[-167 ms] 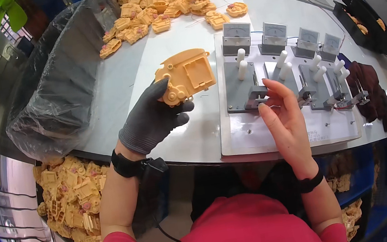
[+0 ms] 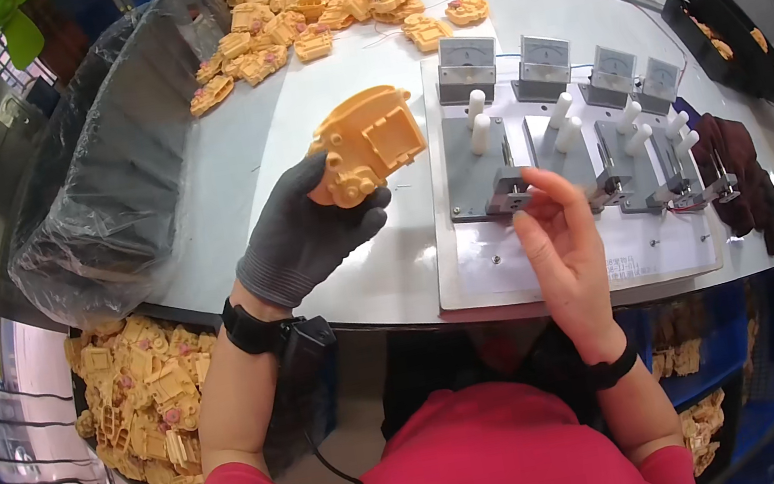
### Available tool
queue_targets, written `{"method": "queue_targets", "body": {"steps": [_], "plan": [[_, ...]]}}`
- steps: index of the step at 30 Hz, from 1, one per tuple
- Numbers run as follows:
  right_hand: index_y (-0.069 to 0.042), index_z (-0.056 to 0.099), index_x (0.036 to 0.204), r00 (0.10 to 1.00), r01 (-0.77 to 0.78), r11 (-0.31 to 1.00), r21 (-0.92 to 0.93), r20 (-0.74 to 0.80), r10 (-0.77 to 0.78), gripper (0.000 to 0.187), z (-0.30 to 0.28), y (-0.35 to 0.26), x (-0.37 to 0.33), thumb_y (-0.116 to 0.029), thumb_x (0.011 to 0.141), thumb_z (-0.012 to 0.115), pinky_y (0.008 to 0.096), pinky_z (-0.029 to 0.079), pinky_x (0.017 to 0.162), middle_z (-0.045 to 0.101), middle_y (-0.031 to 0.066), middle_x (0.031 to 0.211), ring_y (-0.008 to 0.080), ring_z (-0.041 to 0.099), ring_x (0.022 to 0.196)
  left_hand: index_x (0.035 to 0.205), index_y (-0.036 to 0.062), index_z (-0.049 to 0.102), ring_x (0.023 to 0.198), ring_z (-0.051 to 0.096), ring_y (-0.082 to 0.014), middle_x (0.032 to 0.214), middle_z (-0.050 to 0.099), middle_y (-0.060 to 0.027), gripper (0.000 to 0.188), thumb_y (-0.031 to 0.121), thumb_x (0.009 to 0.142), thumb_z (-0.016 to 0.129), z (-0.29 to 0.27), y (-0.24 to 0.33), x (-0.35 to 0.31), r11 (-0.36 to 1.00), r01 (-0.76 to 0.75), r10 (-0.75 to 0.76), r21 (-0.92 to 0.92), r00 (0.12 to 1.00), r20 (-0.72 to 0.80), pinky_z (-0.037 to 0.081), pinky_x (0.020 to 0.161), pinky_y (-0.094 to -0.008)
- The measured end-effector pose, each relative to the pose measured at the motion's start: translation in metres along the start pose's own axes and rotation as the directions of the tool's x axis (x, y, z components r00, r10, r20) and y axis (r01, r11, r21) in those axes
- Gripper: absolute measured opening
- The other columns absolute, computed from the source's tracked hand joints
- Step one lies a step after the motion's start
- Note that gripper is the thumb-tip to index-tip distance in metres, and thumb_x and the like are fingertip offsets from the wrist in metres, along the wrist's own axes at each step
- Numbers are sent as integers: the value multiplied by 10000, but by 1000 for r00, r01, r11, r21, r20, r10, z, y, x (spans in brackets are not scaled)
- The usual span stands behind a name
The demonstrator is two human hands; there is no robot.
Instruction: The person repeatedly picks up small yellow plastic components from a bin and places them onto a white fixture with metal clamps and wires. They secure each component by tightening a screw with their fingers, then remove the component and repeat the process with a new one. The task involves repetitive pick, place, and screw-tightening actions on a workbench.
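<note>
two hands work above the white tabletop (image 2: 362, 276): the bare right hand (image 2: 561, 255) stays spread by the grey test fixture (image 2: 488, 175), while the gloved left hand (image 2: 306, 240) has lifted the pinched orange plastic housing (image 2: 367, 149) slightly, long axis running up-right, toward the heap of orange parts (image 2: 308, 1).

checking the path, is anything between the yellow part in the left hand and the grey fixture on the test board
Nothing visible does. The left hand holds the yellow part above bare table, just left of the grey fixture on the test board. The right hand is at the fixture's clamp, beyond that gap.
</note>
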State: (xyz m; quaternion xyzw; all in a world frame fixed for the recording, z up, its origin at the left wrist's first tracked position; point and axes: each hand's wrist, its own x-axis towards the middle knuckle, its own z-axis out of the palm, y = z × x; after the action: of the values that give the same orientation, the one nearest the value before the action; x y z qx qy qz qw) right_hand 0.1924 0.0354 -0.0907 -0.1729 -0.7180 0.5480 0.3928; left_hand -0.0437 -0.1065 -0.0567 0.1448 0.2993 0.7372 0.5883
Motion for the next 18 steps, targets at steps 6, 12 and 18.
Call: {"method": "queue_targets", "body": {"steps": [6,12,18], "plan": [[-40,562,1321,1000,-5,999,47,20,4,387,2,7,-5,-48,941,640,299,491,935,583,88,1172,174,619,980,1402,14,429,1146,598,-278,1262,575,-167,539,256,956,612,1,1,4,957,-70,84,280,996,-36,498,1009,-383],[-32,607,1203,998,32,999,-6,46,-32,302,-2,5,-6,-80,915,686,287,497,847,650,71,1087,152,615,923,1440,24,362,1250,556,-281,1389,494,-158,594,107,921,640,8,3,9,852,-81,111,517,993,-27,421,1123,-389],[-31,614,1121,995,76,995,65,59,-80,268,-2,4,-4,-76,875,712,285,495,824,656,71,1067,152,617,866,1375,38,413,1302,529,-258,1364,519,-141,547,-7,887,656,11,7,25,785,-54,114,617,992,-58,425,1121,-350]]}}
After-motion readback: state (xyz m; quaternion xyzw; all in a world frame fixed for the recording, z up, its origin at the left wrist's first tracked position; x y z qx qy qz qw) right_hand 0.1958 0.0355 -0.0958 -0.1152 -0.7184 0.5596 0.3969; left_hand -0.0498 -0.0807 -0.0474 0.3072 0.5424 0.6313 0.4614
